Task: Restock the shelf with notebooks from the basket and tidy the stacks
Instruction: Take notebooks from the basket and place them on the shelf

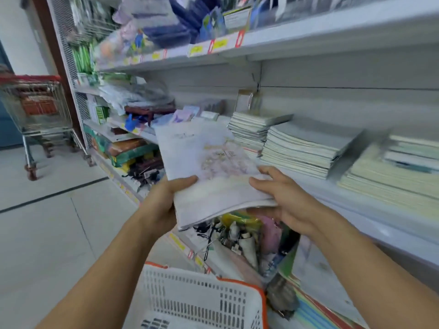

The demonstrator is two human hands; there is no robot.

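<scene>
A: What have you got in your hands?

B: Your left hand and right hand both grip a bundle of pale notebooks at centre frame, thumbs on top, fingers under the near edge.

A: And where are they against the shelf?

B: In the air just in front of it. Stacks of notebooks lie on it at right of centre. The white basket sits at the bottom, below your arms. A shopping cart stands at far left.
</scene>
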